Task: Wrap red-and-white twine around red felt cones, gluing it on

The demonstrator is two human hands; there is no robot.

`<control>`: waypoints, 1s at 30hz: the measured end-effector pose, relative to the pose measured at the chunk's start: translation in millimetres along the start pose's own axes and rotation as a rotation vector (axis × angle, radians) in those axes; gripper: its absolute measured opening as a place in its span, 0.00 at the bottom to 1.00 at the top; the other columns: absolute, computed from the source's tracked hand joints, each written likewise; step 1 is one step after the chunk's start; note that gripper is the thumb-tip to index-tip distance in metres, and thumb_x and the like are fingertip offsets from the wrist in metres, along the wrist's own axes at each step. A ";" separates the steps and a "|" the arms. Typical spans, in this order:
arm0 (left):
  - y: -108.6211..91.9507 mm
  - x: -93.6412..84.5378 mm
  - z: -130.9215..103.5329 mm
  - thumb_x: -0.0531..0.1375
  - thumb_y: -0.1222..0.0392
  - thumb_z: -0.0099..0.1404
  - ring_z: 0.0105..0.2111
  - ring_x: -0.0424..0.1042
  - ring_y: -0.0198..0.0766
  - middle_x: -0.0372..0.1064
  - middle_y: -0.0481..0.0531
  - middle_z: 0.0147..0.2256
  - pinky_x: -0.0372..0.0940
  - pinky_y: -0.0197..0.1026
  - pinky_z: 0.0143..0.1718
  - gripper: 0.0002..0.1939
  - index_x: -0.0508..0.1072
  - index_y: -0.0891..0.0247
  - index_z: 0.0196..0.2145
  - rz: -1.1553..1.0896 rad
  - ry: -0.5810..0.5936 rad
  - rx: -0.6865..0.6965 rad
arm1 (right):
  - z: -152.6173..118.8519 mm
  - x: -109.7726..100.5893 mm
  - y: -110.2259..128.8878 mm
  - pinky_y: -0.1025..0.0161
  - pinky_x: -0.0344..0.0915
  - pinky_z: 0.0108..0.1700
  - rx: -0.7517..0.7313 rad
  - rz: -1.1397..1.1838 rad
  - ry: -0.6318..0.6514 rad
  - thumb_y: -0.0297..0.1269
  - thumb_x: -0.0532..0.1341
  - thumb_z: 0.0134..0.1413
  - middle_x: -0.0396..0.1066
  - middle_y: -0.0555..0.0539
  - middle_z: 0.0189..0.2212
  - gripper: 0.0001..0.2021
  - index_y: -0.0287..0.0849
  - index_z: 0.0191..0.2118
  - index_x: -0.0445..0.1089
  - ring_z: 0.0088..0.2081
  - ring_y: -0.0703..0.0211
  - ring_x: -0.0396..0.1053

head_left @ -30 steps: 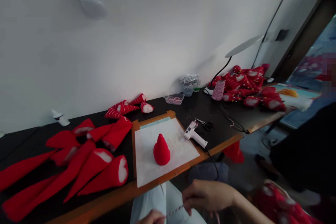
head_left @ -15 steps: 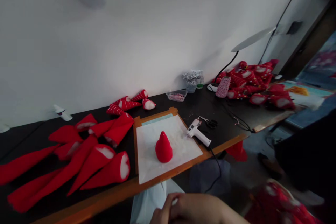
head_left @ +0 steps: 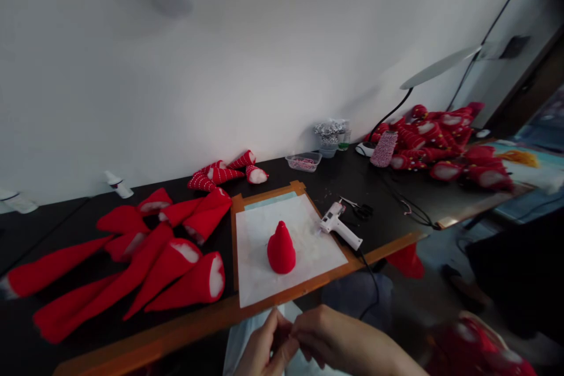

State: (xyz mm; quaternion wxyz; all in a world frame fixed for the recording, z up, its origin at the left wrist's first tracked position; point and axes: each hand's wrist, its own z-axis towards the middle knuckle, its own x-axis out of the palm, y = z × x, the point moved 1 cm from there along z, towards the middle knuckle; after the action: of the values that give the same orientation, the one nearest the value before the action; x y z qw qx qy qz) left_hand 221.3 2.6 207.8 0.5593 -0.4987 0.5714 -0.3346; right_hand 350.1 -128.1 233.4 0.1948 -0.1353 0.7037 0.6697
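Low at the front, past the table edge, my left hand [head_left: 264, 345] and my right hand [head_left: 324, 332] meet at the fingertips. Both have their fingers pinched together; whatever they hold, if anything, is hidden or too small to make out. Beyond them a red cone-shaped felt piece [head_left: 281, 251] stands upright on a white sheet [head_left: 255, 235] on the table. A white hot glue gun [head_left: 340, 226] lies at the sheet's right edge, nozzle pointing away, its cord hanging over the front. Black-handled scissors [head_left: 362, 210] rest just behind it.
Stuffed red felt cones [head_left: 189, 282] are spread on the left, with striped ones [head_left: 222, 175] behind. A clear tray [head_left: 304, 162], a spool of twine [head_left: 384, 149] and a lamp [head_left: 436, 69] stand along the back. Decorated red pieces [head_left: 434, 135] are heaped at the right.
My hands have come further up into view, and my left hand now shows clearly beside the right. The whole scene has shifted slightly right as my head turned.
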 end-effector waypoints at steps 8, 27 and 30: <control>-15.3 -15.5 5.6 0.54 0.51 0.69 0.30 0.67 0.36 0.69 0.48 0.29 0.61 0.35 0.32 0.13 0.69 0.61 0.32 0.193 -0.173 0.051 | 13.2 1.5 -18.4 0.76 0.55 0.16 0.190 0.277 -0.291 0.34 0.63 0.55 0.63 0.54 0.16 0.10 0.36 0.25 0.70 0.15 0.71 0.61; -66.4 -75.3 98.8 0.67 0.49 0.57 0.17 0.62 0.23 0.74 0.58 0.50 0.59 0.29 0.16 0.15 0.75 0.65 0.31 -0.192 -0.413 0.190 | 95.0 -47.7 -33.1 0.56 0.67 0.54 -0.298 0.401 -0.863 0.43 0.65 0.57 0.72 0.46 0.42 0.13 0.43 0.44 0.67 0.47 0.55 0.72; -64.4 -72.9 100.3 0.68 0.49 0.57 0.17 0.63 0.23 0.74 0.58 0.49 0.61 0.29 0.16 0.15 0.75 0.66 0.31 -0.224 -0.414 0.201 | 95.2 -49.4 -34.0 0.59 0.68 0.51 -0.303 0.442 -0.848 0.41 0.65 0.57 0.73 0.47 0.40 0.12 0.43 0.43 0.67 0.44 0.57 0.73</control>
State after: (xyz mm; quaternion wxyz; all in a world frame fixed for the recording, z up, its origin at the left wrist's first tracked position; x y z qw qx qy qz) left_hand 322.5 71.0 275.6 0.6706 -0.5587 0.3498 -0.3403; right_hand 418.1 -39.1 223.1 0.2955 0.2743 0.4690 0.7858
